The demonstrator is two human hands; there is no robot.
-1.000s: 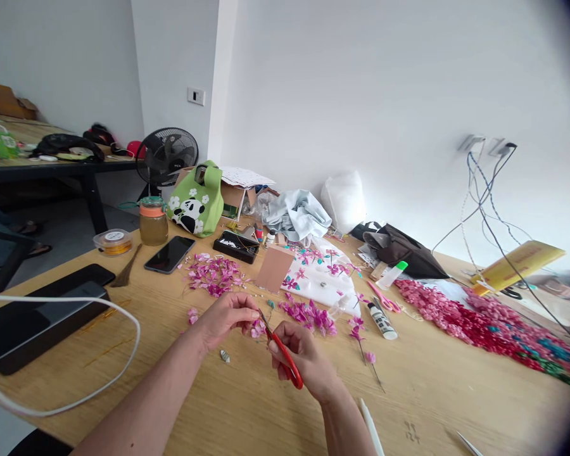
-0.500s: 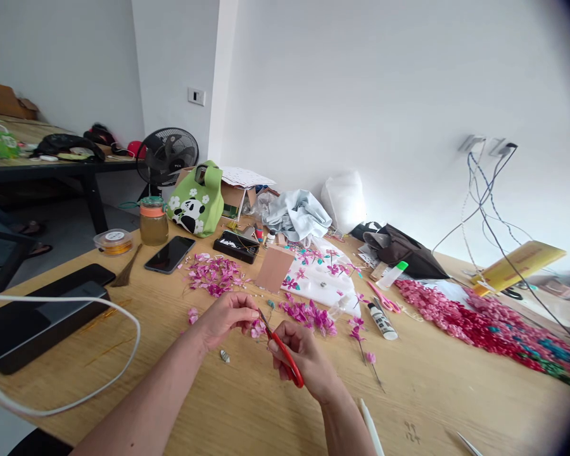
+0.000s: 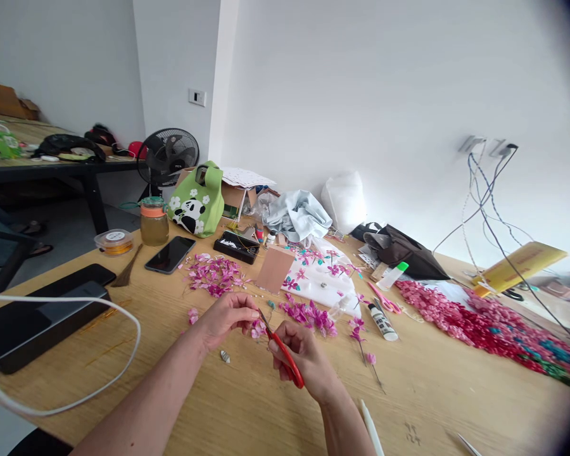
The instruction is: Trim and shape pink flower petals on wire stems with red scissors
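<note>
My right hand (image 3: 298, 356) is wrapped round a pair of red-handled scissors (image 3: 289, 361), whose slim dark blades point up and left. The blade tips reach the fingertips of my left hand (image 3: 230, 318), which is closed in a pinch. Just under those fingertips shows a small pink flower (image 3: 258, 329), apparently held there; my fingers cover part of it. Beyond the hands lie a heap of loose pink petals (image 3: 213, 273) and a bunch of magenta flowers (image 3: 311, 316). A small striped piece (image 3: 225, 356) rests on the wood below my left hand.
Right of my hands are wired flower stems (image 3: 358, 335), a white glue bottle (image 3: 382, 322) and pink scissors (image 3: 384, 297). A white pen-like tool (image 3: 371, 427) lies near my right forearm. Further left are a phone (image 3: 170, 254), a jar (image 3: 154, 221) and a looping white cable (image 3: 135, 342).
</note>
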